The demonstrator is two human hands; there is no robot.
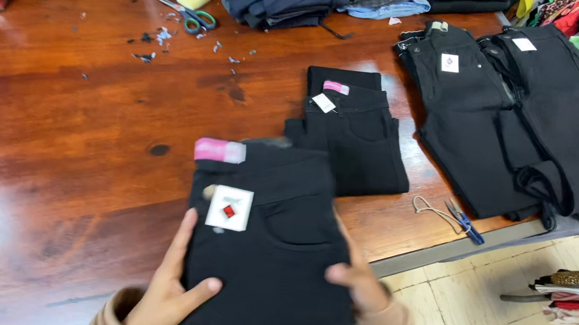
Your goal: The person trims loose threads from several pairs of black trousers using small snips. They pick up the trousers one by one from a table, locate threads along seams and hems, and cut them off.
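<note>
**Folded black trousers held in 2 hands**

The left hand (164,295) and right hand (356,279) each clasp a side of the folded black trousers (269,257), just nearer than the folded pair (356,138) lying on the wooden table (51,101).

You hold a pair of black trousers (270,249), folded into a neat rectangle, just above the near edge of the wooden table (49,116). The waistband points away from you and carries a pink strip label. A white square tag with a red diamond sits below it, near the left edge.
</note>
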